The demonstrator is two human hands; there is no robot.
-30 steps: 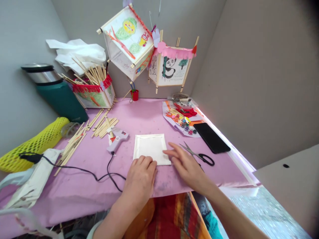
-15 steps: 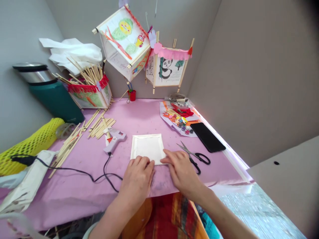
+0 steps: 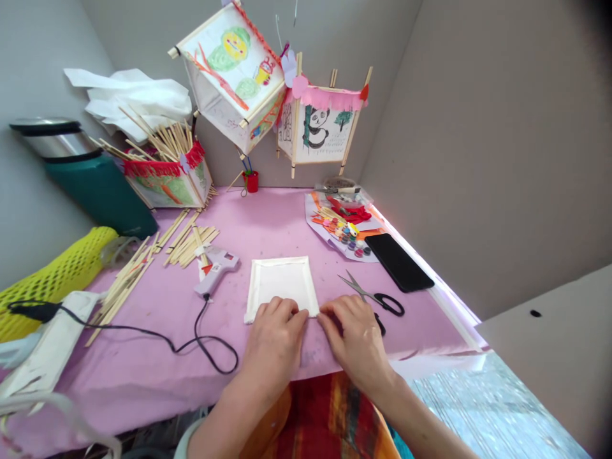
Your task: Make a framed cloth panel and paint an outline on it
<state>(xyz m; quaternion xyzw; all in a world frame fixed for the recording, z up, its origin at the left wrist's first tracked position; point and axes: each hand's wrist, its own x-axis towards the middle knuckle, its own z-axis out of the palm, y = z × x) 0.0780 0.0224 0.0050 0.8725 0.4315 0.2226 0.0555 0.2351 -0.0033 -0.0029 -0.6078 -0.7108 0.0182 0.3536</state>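
A white square paper panel [image 3: 282, 278] with a raised, folded-over border lies flat on the table. Along its near edge rests my left hand [image 3: 276, 335], fingers curled, thumb and forefinger pressed together close to the near right corner. My right hand [image 3: 352, 331] pinches at that same corner, fingertips closed on the border. The fingers hide most of the near edge. Just right of my right hand lie black-handled scissors [image 3: 389, 304], blades spread and one handle partly covered. A pale purple glue gun [image 3: 218, 268] lies left of the panel.
Loose bamboo sticks [image 3: 127, 280] lie at left, near a green flask [image 3: 102, 182] and a black cord [image 3: 157, 338]. Paper lanterns [image 3: 321, 131] hang at the back. A phone [image 3: 399, 262] and craft bits [image 3: 344, 233] sit at right on the pink tablecloth [image 3: 268, 220].
My right hand has shifted from the panel's right side to its near right corner, fingers now more curled. My left hand has slid right along the near edge. The view has shifted slightly.
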